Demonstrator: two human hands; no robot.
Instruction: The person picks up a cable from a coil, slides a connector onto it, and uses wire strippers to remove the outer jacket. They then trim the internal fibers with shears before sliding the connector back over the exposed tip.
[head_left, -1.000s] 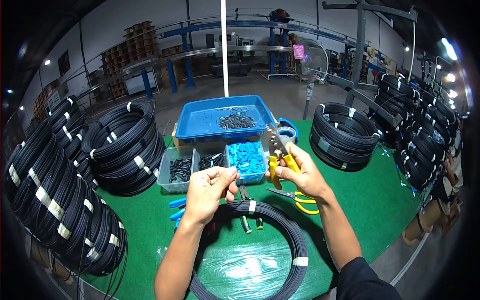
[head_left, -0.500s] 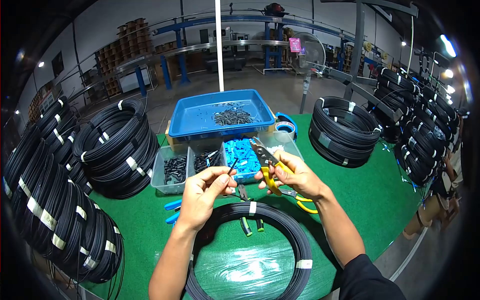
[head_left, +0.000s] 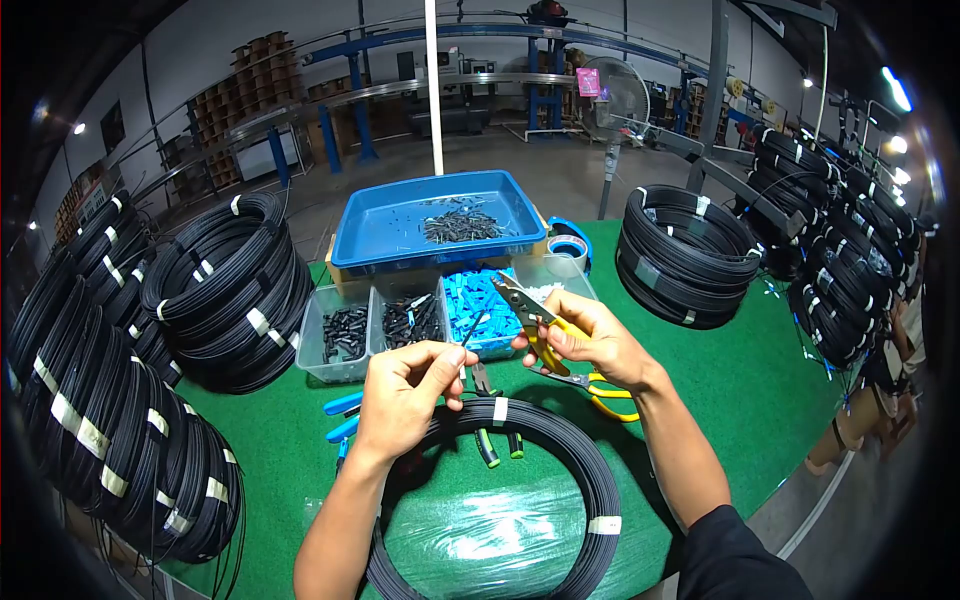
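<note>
My left hand pinches a thin black cable whose end points up and to the right. Yellow-handled pliers are gripped in my right hand, their metal jaws just right of the cable end and not touching it. Below both hands, a coil of black cable with white tape bands lies on the green table. Behind them is a clear divided bin with black parts, blue parts and white pieces in its compartments.
A blue tray with black scraps stands behind the bin. Large cable coils stand at left and right. Blue-handled pliers, green-and-black handles and yellow-handled scissors lie near my hands. A person's arm shows at far right.
The pliers in my right hand have shifted slightly left, and their handles look closer together. My left hand still pinches the cable. The whole view has shifted slightly.
</note>
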